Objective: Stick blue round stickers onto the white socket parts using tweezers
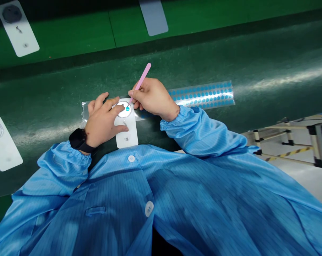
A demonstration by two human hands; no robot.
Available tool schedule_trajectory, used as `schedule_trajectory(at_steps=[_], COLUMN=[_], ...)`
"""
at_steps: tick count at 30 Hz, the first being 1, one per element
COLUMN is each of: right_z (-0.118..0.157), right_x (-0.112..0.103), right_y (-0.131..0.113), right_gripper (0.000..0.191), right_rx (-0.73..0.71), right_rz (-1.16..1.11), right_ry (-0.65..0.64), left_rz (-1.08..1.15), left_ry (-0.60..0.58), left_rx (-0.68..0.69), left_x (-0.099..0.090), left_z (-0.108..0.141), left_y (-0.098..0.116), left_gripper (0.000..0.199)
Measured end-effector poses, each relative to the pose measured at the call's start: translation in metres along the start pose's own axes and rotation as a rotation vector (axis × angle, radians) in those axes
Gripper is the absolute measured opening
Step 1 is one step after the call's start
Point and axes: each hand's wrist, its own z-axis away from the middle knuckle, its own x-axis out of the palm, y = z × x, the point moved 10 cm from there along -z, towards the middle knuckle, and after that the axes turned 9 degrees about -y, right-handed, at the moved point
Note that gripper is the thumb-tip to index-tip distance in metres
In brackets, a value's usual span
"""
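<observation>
A white rounded panel (132, 137) lies on the green bench in front of me, with an octagonal outlined area at its far end. My left hand (101, 119) rests on it with fingers spread, the index fingertip beside a small blue round sticker (127, 109) in that area. Pinched in my right hand (154, 96) is a slim pink tool that looks like tweezers (144, 75). Its tip points down at the blue sticker; whether it touches cannot be made out. A clear strip of blue round stickers (203, 95) runs beneath my right wrist.
Similar white panels lie at the left edge (6, 151) and upper left (23, 44). A plain greyish panel (155, 21) is at the top, on the brighter green strip (78, 33). At right stands a tubular frame (285, 129) beside the bench.
</observation>
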Motion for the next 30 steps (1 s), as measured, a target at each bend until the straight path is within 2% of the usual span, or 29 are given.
schedule_trajectory(at_steps=[9,19,26,30], right_z=[-0.001,0.001,0.007,0.011], right_x=[0.000,0.003,0.001,0.004], right_y=[-0.003,-0.013,-0.011,-0.011], right_gripper=[0.027,0.025,0.027,0.025], right_rx=[-0.031,0.028,-0.007,-0.049], right_rz=[0.046,0.083,-0.007,0.035], right_ry=[0.008,0.000,0.011,0.000], left_rz=[-0.026,-0.061,-0.059,-0.034], left_ry=[-0.041,-0.130,-0.100,-0.069], left_rx=[0.005,-0.011,-0.026,-0.026], left_x=[-0.001,-0.005,-0.006,-0.005], left_z=[0.000,-0.004,-0.003,-0.002], left_y=[0.001,0.007,0.007,0.004], left_gripper=[0.053,0.053,0.054,0.050])
